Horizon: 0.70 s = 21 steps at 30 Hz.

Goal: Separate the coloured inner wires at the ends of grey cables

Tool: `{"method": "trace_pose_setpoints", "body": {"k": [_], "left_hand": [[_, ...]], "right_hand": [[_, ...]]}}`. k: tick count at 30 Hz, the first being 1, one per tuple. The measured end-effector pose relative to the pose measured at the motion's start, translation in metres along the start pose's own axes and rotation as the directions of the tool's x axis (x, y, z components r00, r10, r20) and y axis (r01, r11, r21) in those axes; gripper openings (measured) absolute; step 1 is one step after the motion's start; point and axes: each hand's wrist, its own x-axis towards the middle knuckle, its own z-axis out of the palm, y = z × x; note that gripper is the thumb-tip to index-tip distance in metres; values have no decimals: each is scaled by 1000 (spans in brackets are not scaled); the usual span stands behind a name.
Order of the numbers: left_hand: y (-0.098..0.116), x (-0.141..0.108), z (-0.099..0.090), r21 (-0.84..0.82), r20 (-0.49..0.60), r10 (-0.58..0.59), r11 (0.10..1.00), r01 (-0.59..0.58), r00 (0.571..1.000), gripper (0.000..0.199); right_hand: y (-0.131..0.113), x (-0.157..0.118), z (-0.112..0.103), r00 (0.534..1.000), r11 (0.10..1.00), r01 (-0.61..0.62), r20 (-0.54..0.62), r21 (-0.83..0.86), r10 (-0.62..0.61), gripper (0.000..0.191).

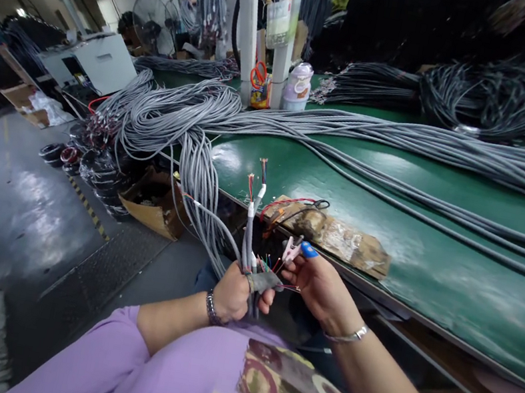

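Grey cables [248,238] with stripped, coloured wire ends stand upright out of my left hand [232,293], whose fingers are wrapped round them. A grey piece, like a sleeve or cloth [265,281], lies across the cables at that fist. Just right of it, my right hand [315,284] has thumb and fingers pinched on a pale pink clip [291,250]; blue covers the thumb tip. Thin coloured wires show between the two hands. Part of the left fingers is hidden behind the cables.
A green table [443,208] carries long grey cables [405,137] and a wooden block [350,242] with red and black leads at its front edge. A cable bundle [200,172] hangs off the left side. Behind stand a post, a lilac cup [298,87] and black cables [488,94].
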Motion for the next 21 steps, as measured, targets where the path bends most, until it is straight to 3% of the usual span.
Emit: {"method": "trace_pose_setpoints", "body": {"k": [5, 12, 21], "left_hand": [[6, 6, 1, -46, 129, -116, 991, 123, 985, 44], [0, 15, 7, -37, 73, -79, 996, 81, 994, 41], [-11, 20, 5, -6, 33, -69, 998, 69, 997, 42]], "right_hand": [[4, 2, 1, 998, 999, -29, 62, 44, 27, 32], [8, 8, 5, 988, 999, 3, 156, -47, 5, 47], [11, 8, 8, 995, 996, -70, 75, 55, 65, 46]]}}
